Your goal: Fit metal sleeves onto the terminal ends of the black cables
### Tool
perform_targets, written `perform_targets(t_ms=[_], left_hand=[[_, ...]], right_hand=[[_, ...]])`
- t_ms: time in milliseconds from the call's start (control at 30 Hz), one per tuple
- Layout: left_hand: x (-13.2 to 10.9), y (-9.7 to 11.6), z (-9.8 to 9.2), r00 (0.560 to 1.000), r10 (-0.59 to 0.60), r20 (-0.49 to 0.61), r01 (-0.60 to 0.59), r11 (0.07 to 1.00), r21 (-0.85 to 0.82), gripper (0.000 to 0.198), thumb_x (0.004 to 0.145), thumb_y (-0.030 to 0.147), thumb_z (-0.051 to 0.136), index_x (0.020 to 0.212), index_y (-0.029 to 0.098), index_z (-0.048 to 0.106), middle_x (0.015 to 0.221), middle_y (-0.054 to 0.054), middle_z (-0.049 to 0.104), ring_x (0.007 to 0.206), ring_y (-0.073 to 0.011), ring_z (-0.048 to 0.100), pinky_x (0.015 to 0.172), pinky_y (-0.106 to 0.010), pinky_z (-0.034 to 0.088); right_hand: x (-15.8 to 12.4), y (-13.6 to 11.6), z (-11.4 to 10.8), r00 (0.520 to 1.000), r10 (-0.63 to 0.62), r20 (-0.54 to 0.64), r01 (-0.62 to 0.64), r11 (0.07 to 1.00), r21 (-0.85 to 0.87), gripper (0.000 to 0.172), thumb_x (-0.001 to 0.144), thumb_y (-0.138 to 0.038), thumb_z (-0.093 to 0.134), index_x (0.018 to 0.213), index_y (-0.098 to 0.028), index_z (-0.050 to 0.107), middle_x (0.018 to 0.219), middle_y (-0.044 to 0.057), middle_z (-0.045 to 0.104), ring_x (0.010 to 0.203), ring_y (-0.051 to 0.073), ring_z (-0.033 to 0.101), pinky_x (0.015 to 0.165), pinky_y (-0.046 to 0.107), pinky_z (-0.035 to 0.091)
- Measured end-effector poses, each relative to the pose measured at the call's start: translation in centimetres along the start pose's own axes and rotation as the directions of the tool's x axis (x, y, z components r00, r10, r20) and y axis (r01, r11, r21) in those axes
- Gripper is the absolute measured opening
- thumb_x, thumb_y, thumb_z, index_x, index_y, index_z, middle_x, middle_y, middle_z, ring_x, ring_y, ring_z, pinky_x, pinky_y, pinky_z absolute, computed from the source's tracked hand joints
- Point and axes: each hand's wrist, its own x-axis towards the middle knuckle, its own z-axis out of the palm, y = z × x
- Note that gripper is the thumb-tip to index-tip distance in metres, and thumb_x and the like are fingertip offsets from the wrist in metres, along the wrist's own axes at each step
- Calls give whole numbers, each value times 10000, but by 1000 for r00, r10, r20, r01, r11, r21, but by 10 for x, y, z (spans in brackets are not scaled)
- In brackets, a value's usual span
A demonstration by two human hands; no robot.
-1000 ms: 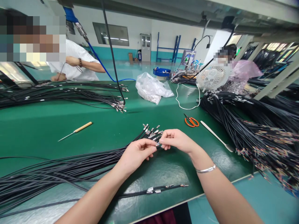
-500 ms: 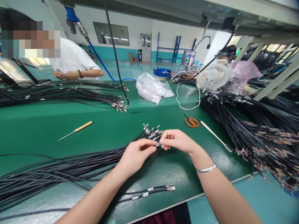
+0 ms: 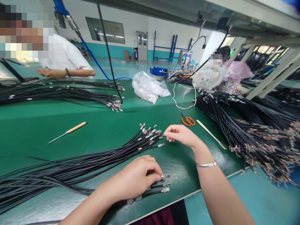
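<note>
My left hand (image 3: 144,173) is pinched near the front of the table, with the end of a black cable and its small metal connector (image 3: 167,176) poking out past the fingertips. Right beside it lie a couple of other cable ends, one with a pale connector (image 3: 165,190). Higher up, my right hand (image 3: 179,136) has thumb and fingers together at the tips of a bundle of black cables (image 3: 122,151), on a connector end mostly covered by the fingertips. Several silver connectors (image 3: 150,132) fan out at that bundle's end.
An awl (image 3: 76,128), orange-handled scissors (image 3: 187,120) and a white stick tool (image 3: 211,133) lie on the green table (image 3: 103,131). A plastic bag (image 3: 150,87) and a fan (image 3: 209,76) stand behind. Black cables (image 3: 225,115) pile up at right. A co-worker (image 3: 67,57) is across the table.
My left hand has moved down and toward me with a cable end, away from my right hand. My right hand has shifted slightly up to the bundle's connectors. The view has turned slightly.
</note>
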Motion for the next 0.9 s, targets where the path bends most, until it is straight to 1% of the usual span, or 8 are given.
perform_targets(t_ms=[133,267,367,500,600,700,800,900], left_hand=[[-6,0,5,991,74,111,-83,993,81,133,815,196,567,811,260,683,795,27,592,825,-110,544,763,-195,393],[-10,2,6,973,108,203,-130,987,96,208,867,197,482,918,261,673,843,23,654,812,-118,580,758,-206,405],[-8,1,7,986,110,129,-126,984,129,241,884,190,438,992,262,641,920,20,662,854,-129,585,774,-220,414],[2,-13,13,983,151,-108,-119,959,258,237,890,192,412,974,223,631,876,-19,630,830,-145,561,761,-256,429],[9,-25,15,923,220,-315,-109,936,334,240,890,171,400,973,205,623,871,-40,597,839,-155,531,766,-286,430],[14,-29,13,849,281,-448,-121,928,351,228,885,157,416,986,203,616,920,-46,582,885,-158,515,798,-298,431],[20,-25,10,795,321,-515,-123,916,381,218,872,158,455,1029,201,601,994,-53,581,958,-168,503,850,-314,422],[26,-21,9,803,312,-508,-93,907,410,225,863,174,486,1064,184,585,1006,-53,603,952,-170,517,859,-324,419]], right_hand=[[0,13,-5,997,51,64,-39,983,-178,105,762,-256,621,810,-165,642,731,12,634,674,144,570,611,241,440],[3,25,-5,995,81,54,-56,930,-363,85,733,-186,625,815,-178,648,706,-6,620,662,144,563,609,241,436],[5,27,-2,995,43,87,-4,912,-409,131,716,-183,656,847,-190,652,765,-6,615,682,142,557,615,236,433],[5,23,2,994,-9,109,63,859,-509,69,708,-153,651,762,-193,663,770,-7,599,664,134,550,617,235,425],[2,19,2,992,27,122,28,903,-429,33,713,-158,629,737,-181,634,718,-7,601,634,139,554,593,238,432],[-2,11,2,991,-3,136,29,980,-196,71,737,-204,637,797,-177,608,714,-7,609,665,146,568,624,249,450],[-6,1,4,980,-80,182,77,997,23,135,744,-251,671,829,-166,610,744,5,621,707,149,579,691,270,460],[-9,-7,7,964,-106,244,71,986,149,183,733,-279,706,828,-148,620,743,22,636,715,153,589,716,286,468]])
